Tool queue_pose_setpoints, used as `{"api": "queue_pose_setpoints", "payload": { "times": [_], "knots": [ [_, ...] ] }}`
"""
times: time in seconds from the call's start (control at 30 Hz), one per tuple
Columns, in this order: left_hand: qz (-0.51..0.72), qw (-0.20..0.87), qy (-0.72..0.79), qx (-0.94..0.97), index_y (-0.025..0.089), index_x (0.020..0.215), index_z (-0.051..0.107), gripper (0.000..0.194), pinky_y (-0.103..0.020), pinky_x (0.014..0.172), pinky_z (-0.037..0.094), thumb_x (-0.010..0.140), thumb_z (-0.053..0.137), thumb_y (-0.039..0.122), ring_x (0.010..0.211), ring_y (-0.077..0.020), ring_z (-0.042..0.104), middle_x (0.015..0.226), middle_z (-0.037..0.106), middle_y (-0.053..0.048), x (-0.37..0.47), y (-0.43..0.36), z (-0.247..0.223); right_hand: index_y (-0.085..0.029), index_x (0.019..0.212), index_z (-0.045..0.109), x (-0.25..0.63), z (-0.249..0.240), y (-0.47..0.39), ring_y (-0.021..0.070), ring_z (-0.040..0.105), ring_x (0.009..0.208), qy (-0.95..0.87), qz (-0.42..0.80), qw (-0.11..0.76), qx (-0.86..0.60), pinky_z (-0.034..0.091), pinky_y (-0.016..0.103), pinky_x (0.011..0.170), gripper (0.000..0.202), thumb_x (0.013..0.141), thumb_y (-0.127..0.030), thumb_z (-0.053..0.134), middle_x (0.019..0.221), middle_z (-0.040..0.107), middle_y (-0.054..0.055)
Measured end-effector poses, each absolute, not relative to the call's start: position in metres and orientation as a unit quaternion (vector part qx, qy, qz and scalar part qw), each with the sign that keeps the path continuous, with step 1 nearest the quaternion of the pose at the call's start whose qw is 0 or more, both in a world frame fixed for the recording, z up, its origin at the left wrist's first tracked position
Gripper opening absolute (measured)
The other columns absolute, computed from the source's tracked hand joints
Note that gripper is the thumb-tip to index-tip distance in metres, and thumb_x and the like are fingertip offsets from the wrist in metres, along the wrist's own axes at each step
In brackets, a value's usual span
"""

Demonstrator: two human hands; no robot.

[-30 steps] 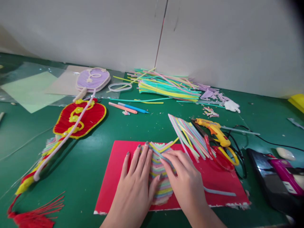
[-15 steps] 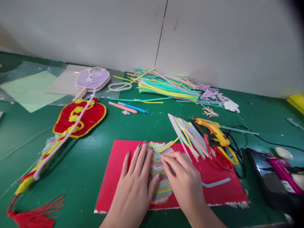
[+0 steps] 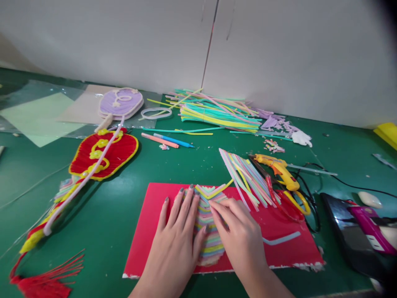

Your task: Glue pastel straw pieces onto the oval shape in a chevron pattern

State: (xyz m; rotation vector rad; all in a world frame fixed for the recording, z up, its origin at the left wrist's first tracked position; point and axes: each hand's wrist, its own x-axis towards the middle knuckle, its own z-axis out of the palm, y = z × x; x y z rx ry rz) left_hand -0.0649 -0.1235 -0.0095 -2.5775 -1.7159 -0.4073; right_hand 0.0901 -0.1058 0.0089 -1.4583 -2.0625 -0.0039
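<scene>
On a red board (image 3: 145, 231) lies a fan-like shape of striped pastel pipe cleaners (image 3: 211, 236), laid in V-shaped rows. My left hand (image 3: 176, 231) rests flat over its left side, fingers stretched out and slightly apart. The fingers of my right hand (image 3: 238, 231) are pinched together at the upper middle of the rows; what is between the tips is too small to make out. Just above them, a bent yellow pipe cleaner (image 3: 221, 189) sticks out past the shape's right edge. To the right, a bundle of cut pipe cleaners (image 3: 245, 176) overlaps the board's top edge.
Scissors with red and yellow handles (image 3: 300, 203) and a yellow glue gun (image 3: 279, 167) lie at right, near a black phone (image 3: 341, 231). A red fan (image 3: 89, 155) and a purple fan (image 3: 120, 103) are at left. Loose pipe cleaners (image 3: 217, 114) pile by the wall.
Almost nothing differs. My right fingertips have shifted very slightly up and left; my left hand stays flat in place.
</scene>
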Motion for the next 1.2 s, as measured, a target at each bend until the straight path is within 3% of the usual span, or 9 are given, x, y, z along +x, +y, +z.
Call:
{"api": "queue_pose_setpoints", "payload": {
  "times": [0.4,0.57,1.2],
  "knots": [
    [-0.195,-0.069,-0.607,-0.768,0.012,0.147,0.021,0.056,-0.044,0.108,0.038,0.096,0.036,0.029,0.139,-0.0230,0.029,0.151,0.033,-0.013,-0.0658,-0.1260,-0.0115,-0.015,0.096,0.068,0.0913,0.0075,-0.1058,0.0157,0.057,0.072,-0.784,0.014,0.285,-0.551,0.047,0.027,0.069,0.018,0.086,-0.009,0.055,0.075,0.063,0.003],
    [-0.181,-0.032,-0.585,-0.790,0.010,0.145,0.024,0.055,-0.049,0.108,0.036,0.095,0.037,0.028,0.138,-0.0255,0.031,0.149,0.036,-0.014,-0.0646,-0.1243,-0.0129,-0.016,0.097,0.068,0.0912,0.0072,-0.1066,0.0161,0.056,0.071,-0.786,0.011,0.286,-0.547,0.046,0.027,0.067,0.018,0.087,-0.010,0.054,0.075,0.063,0.004],
    [-0.132,0.034,-0.536,-0.833,0.013,0.141,0.038,0.049,-0.049,0.107,0.034,0.094,0.036,0.024,0.136,-0.0267,0.034,0.148,0.039,-0.006,-0.0643,-0.1230,-0.0106,-0.017,0.098,0.069,0.0944,0.0048,-0.1066,0.0161,0.057,0.071,-0.786,0.022,0.275,-0.553,0.046,0.026,0.066,0.018,0.088,-0.013,0.054,0.076,0.062,0.004]
  ]
}}
